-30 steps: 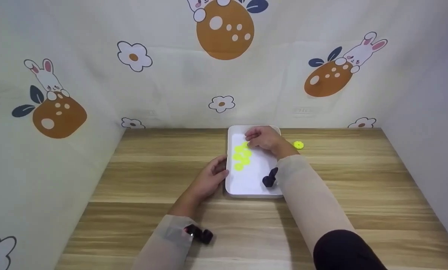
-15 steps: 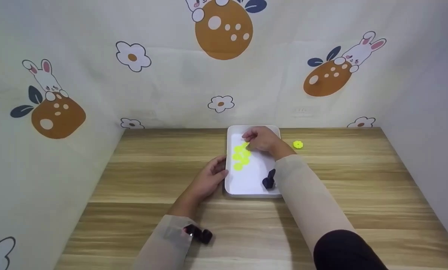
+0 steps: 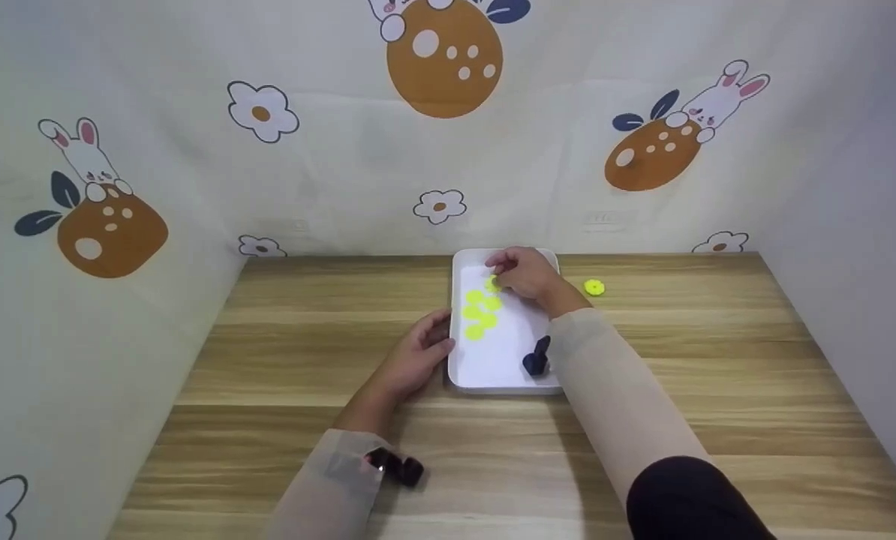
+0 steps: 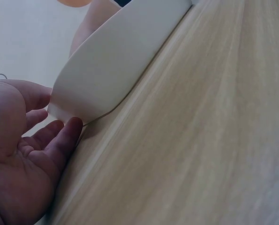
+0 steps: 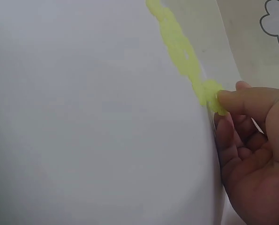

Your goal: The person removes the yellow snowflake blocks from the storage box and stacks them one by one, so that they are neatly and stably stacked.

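Observation:
A white rectangular tray (image 3: 504, 356) lies on the table, with several flat, yellow flower-shaped pieces (image 3: 475, 331) clustered in its left half. My right hand (image 3: 527, 274) reaches over the tray's far part and pinches one yellow flower-shaped piece (image 5: 213, 96) between thumb and finger. In the right wrist view that piece stands tilted, and the others behind it look like a thin band. At the tray's left side my left hand (image 3: 418, 356) touches the outer wall with loosely bent fingers. The left wrist view shows its fingertips against the tray's rounded corner.
One more yellow flower-shaped piece (image 3: 594, 287) lies on the wooden table (image 3: 681, 330), right of the tray. A patterned cloth (image 3: 343, 172) hangs behind and on both sides. Each wrist bears a small black camera (image 3: 403, 470).
The right hand has shifted slightly away from me, and the pinched piece now stands a little apart from the cluster. The left hand keeps its place at the tray's side.

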The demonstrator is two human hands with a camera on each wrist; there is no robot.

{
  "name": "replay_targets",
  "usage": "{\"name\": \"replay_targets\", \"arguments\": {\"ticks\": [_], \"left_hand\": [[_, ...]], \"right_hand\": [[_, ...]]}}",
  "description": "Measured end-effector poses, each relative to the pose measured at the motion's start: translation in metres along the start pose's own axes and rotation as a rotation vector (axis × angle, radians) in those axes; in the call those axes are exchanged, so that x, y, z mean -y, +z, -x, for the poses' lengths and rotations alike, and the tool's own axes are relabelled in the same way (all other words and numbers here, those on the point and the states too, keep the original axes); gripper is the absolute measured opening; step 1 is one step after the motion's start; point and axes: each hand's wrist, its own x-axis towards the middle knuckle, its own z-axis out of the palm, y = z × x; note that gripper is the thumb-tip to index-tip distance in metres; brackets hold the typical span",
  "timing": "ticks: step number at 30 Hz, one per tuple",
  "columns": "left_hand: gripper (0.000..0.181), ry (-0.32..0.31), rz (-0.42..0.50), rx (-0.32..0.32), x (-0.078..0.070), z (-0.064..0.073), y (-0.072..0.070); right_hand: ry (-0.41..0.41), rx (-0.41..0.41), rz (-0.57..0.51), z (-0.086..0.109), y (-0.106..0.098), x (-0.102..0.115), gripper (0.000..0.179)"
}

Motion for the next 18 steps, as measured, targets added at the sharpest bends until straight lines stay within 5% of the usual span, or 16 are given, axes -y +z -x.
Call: {"name": "replay_targets", "arguments": {"ticks": [9,18], "left_hand": [[0.061,0.005,0.005,0.01,0.0,0.0,-0.002],[0.06,0.003,0.008,0.006,-0.001,0.0,-0.001]], "right_hand": [[-0.039,-0.062,-0.161,-0.003,-0.003,0.002,0.029],[-0.055,-0.038,-0.273,0.004,-0.01,0.022,0.037]]}}
